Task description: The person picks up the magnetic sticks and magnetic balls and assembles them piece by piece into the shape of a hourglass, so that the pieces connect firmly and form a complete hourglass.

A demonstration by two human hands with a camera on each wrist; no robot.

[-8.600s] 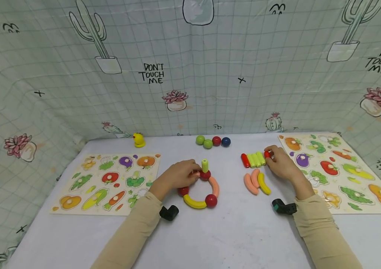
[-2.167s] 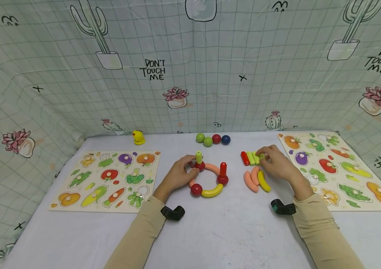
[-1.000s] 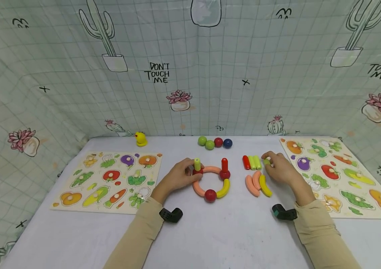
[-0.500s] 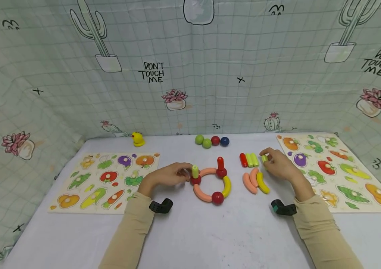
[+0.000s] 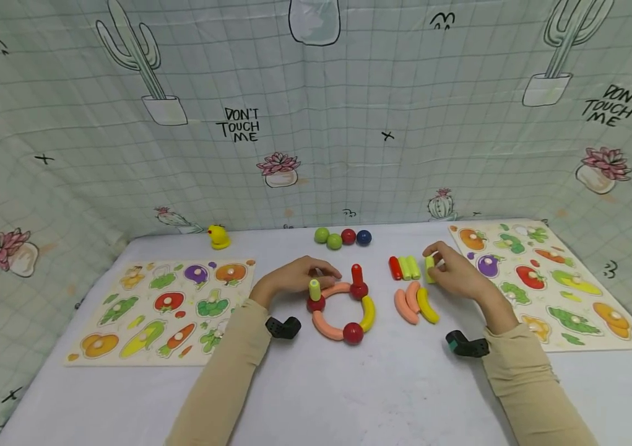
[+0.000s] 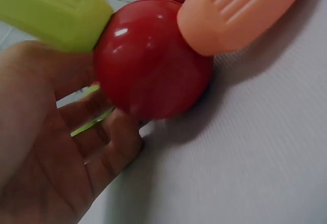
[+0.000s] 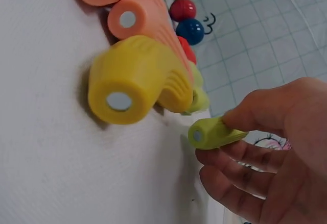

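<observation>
Table [image 5: 393, 396] in white bears, near its middle, a left red ball [image 5: 316, 304], a rear red ball [image 5: 358, 290] and a front red ball [image 5: 353, 334], linked in a circle by a rear pink bar [image 5: 337, 288], a left pink bar [image 5: 327, 327] and a right yellow bar [image 5: 368, 313]. On the left red ball stands a green upright rod [image 5: 314, 290]; on the rear red ball, a red upright rod [image 5: 356, 274]. The left hand [image 5: 301, 274] reaches just behind the left red ball, fingers loosely spread towards the rear pink bar; whether they touch either, one cannot tell. The right hand [image 5: 457, 272] pinches a loose green rod [image 5: 429, 270] between thumb and fingers, just to the right of two green rods [image 5: 414, 267] and a red rod [image 5: 395, 268] lying side by side. Nearer the person, close to that row, lie two pink bars [image 5: 403, 308] and a loose yellow bar [image 5: 428, 306]. Farther back are two green balls [image 5: 335, 241], a small red ball [image 5: 348, 236], a blue ball [image 5: 363, 237] and, well to the left, a yellow duck [image 5: 218, 237]. A left picture board [image 5: 145, 299] and a right picture board [image 5: 507, 266] flank everything.
</observation>
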